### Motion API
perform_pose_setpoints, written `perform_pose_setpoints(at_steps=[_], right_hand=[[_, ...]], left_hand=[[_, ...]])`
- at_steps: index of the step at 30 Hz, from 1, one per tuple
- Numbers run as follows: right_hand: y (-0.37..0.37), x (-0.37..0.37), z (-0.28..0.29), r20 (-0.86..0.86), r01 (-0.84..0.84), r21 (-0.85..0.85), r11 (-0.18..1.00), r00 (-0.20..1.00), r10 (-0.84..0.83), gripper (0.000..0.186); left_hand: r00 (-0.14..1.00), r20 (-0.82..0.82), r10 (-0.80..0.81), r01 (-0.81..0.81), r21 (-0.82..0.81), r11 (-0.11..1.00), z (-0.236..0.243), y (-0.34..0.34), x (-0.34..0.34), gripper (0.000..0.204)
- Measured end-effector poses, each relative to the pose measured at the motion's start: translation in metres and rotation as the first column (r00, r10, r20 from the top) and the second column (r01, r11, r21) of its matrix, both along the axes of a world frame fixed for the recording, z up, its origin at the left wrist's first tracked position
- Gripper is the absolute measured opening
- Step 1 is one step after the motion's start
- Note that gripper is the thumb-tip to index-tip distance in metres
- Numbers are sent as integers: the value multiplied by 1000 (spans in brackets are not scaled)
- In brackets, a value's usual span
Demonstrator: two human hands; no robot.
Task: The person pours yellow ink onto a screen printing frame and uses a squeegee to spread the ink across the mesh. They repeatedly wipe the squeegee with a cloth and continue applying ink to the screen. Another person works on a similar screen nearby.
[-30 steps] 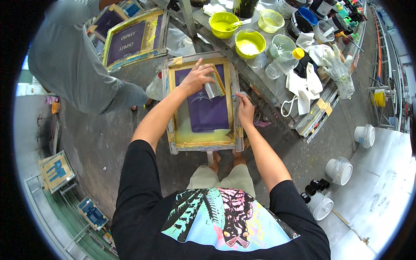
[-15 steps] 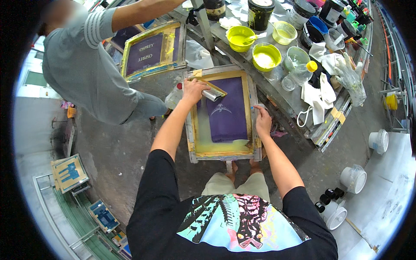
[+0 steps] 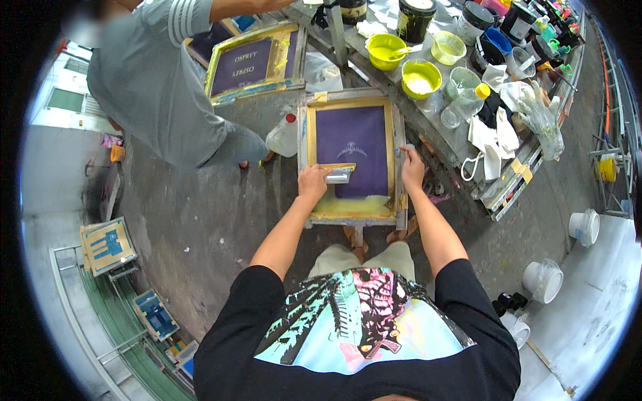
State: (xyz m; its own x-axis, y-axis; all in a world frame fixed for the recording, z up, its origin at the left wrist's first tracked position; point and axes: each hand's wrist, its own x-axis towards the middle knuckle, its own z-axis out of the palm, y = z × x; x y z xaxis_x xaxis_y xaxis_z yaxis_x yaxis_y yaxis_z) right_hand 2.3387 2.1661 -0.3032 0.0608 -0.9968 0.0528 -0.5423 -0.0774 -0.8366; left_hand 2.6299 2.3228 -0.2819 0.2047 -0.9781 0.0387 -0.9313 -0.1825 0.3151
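My left hand (image 3: 313, 183) is closed around a squeegee (image 3: 340, 176) with a silvery body and a yellowish edge. The squeegee lies across the lower left part of a screen printing frame (image 3: 390, 137). Beneath the mesh shows dark purple fabric (image 3: 351, 127), with a pale crest-like emblem (image 3: 352, 151) near its middle. A smear of yellowish-green ink (image 3: 354, 204) spreads along the near end of the screen. On the frame's right edge, the fingers of my right hand (image 3: 412, 168) are curled against the wood.
To the left stands a person in grey (image 3: 160, 93), beside another screen frame (image 3: 224, 63). A jug with a red cap (image 3: 282, 139) is on the floor between us. The right-hand table holds yellow-green bowls (image 3: 421, 79), a plastic bottle (image 3: 461, 110), gloves (image 3: 535, 113) and ink tubs (image 3: 416, 19).
My left hand has drawn the squeegee from the screen's far end toward me, uncovering the upper fabric. My right hand stays on the frame's right edge. The view has shifted slightly.
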Motion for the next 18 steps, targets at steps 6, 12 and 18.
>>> perform_pose_setpoints(at_steps=[6, 12, 18], right_hand=[[0, -1, 5, -36, 10, 218, 976, 999, -2, 31], [-7, -1, -14, -36, -7, 29, 1000, 999, 8, 31], [-3, -1, -7, -51, 1, 27, 1000, 999, 0, 29]], left_hand=[[997, 39, 61, -61, -2, 998, 5, 76, -46, 23], [997, -13, 71, -72, -215, 974, -13, 123, -87, 29], [998, 11, 59, -56, -184, 981, -31, 166, -120, 43]])
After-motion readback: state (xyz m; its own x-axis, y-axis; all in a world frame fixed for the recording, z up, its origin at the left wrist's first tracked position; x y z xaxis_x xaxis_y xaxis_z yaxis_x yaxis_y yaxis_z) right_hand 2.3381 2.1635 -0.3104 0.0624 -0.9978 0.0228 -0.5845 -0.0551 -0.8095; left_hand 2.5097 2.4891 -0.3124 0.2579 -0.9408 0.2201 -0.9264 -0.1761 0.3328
